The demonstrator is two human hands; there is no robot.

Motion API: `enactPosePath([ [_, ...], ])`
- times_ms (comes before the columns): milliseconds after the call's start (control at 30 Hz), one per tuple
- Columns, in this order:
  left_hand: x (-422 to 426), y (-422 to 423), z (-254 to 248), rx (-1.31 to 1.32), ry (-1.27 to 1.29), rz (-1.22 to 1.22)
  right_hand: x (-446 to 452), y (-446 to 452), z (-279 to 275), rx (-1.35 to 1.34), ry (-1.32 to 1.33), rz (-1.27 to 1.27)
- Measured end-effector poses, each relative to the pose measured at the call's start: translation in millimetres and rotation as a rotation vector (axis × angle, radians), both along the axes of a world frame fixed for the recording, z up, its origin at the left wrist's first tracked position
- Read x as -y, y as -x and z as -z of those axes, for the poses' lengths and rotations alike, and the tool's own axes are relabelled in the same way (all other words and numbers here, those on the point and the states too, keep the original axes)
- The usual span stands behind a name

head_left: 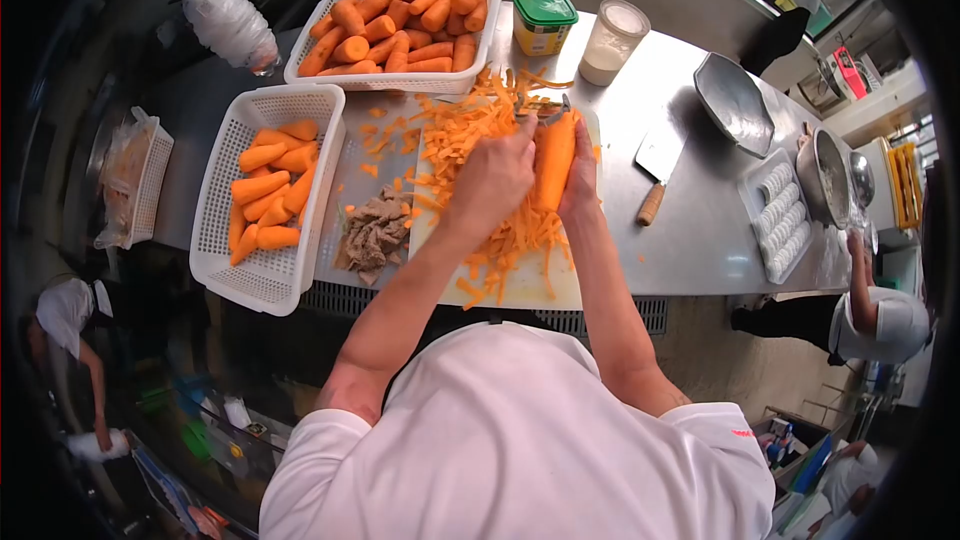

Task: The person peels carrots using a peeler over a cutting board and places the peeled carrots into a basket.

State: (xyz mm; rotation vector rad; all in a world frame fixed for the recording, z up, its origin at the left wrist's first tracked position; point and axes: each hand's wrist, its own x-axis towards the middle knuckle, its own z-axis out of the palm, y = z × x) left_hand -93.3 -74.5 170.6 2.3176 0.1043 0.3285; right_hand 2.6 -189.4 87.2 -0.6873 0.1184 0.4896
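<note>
My left hand [494,182] is closed round a peeler [548,111], whose metal head lies near the far end of a large carrot [555,162]. My right hand [581,180] grips that carrot along its right side, holding it tilted over a white cutting board [545,292]. Orange carrot peelings [465,145] cover much of the board, heaped mostly to the left and beneath my hands. My left fingers hide the peeler's handle.
A white basket [322,155] of carrots stands left; another basket [478,83] of carrots is behind. A crumpled cloth [375,232] lies beside the board. Rightward are a cleaver [655,165], green-lidded tub [543,20], clear container [612,45] and metal tray [735,105]. Other people work at both sides.
</note>
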Motion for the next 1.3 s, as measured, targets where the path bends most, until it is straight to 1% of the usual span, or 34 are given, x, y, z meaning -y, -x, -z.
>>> enactPosePath([
  [33, 4, -2, 4, 0.006, -0.083, -0.007, -2, -1, -2, -0.021, -0.008, 0.027],
  [67, 6, 12, 9, 0.006, -0.089, 0.006, -1, -2, -3, -0.021, -0.014, 0.039],
  [133, 12, 66, 13, -0.088, -0.089, 0.117, 8, -5, -11, -0.073, -0.055, 0.13],
  [167, 7, 77, 14, -0.087, -0.09, 0.133, 15, -13, 0, -0.073, -0.056, 0.146],
  [200, 1, 87, 16, -0.05, -0.012, 0.226, 25, -26, 21, -0.009, -0.083, 0.105],
  [233, 0, 94, 10, -0.022, 0.073, 0.309, 29, -24, 25, 0.045, -0.106, 0.056],
  [267, -1, 88, 5, -0.027, 0.078, 0.302, 30, -21, 29, 0.039, -0.102, 0.049],
  [300, -3, 66, -21, -0.103, 0.099, 0.185, 24, -13, 13, 0.031, -0.037, 0.079],
  [333, -6, 43, -36, -0.176, 0.119, 0.068, 17, -7, 2, 0.027, 0.027, 0.108],
  [367, -7, 21, -30, -0.169, 0.12, 0.055, 12, -3, 1, 0.033, 0.027, 0.095],
  [433, -6, -9, -6, 0.048, 0.065, 0.038, 6, 5, 0, 0.001, -0.004, 0.046],
  [467, 0, -2, 5, 0.049, 0.065, 0.034, 4, 5, -2, 0.002, -0.004, 0.042],
  [533, 20, 35, 15, -0.035, -0.068, 0.1, 4, 1, -8, -0.019, -0.065, 0.103],
  [567, 22, 62, 13, -0.021, -0.047, 0.18, 11, -6, 2, -0.02, -0.068, 0.118],
  [600, 17, 81, 5, -0.005, -0.025, 0.259, 23, -17, 22, -0.006, -0.117, 0.068],
  [633, 11, 80, -1, -0.005, -0.023, 0.271, 29, -22, 26, 0.008, -0.163, 0.017],
  [667, 7, 84, -7, -0.107, 0.055, 0.252, 35, -21, 32, -0.002, -0.156, 0.026],
  [700, 6, 86, -11, -0.206, 0.134, 0.224, 35, -17, 25, -0.006, -0.107, 0.037],
  [733, 0, 67, -15, -0.099, 0.146, 0.162, 30, -17, 19, 0.001, -0.065, 0.038],
  [800, -7, 19, -22, -0.038, 0.131, 0.095, 21, -3, 11, 0.033, -0.042, 0.007],
  [833, -6, 8, -23, 0.01, 0.118, 0.04, 16, 5, 6, 0.055, -0.017, -0.011],
  [867, 0, 7, -12, 0.012, 0.116, 0.029, 8, 9, 0, 0.056, -0.019, -0.022],
  [900, 7, 6, 8, 0.032, 0.018, 0.004, 0, 15, -15, -0.034, -0.059, 0.031],
  [933, 12, 6, 13, 0.052, -0.081, -0.012, -3, 17, -22, -0.124, -0.101, 0.093],
  [967, 14, 18, 20, 0.053, -0.085, 0.002, 1, 13, -15, -0.123, -0.107, 0.106],
  [1033, 16, 65, 18, -0.064, -0.049, 0.101, 16, 6, 10, -0.012, -0.116, 0.02],
  [1067, 10, 80, 17, -0.067, -0.049, 0.113, 12, 11, -6, -0.092, -0.041, 0.145],
  [1100, 0, 94, 14, -0.12, 0.023, 0.211, 18, 3, 4, -0.093, -0.042, 0.151],
  [1133, -5, 101, 10, -0.175, 0.097, 0.305, 26, -8, 23, -0.041, -0.048, 0.103],
  [1167, -5, 95, 0, -0.18, 0.101, 0.303, 30, -12, 35, 0.008, -0.051, 0.048],
  [1233, -9, 59, -24, -0.066, 0.056, 0.121, 21, -1, 21, 0.028, -0.006, 0.046],
  [1300, -11, 14, -22, -0.047, 0.078, 0.064, 7, 9, 3, 0.052, 0.038, 0.039],
])
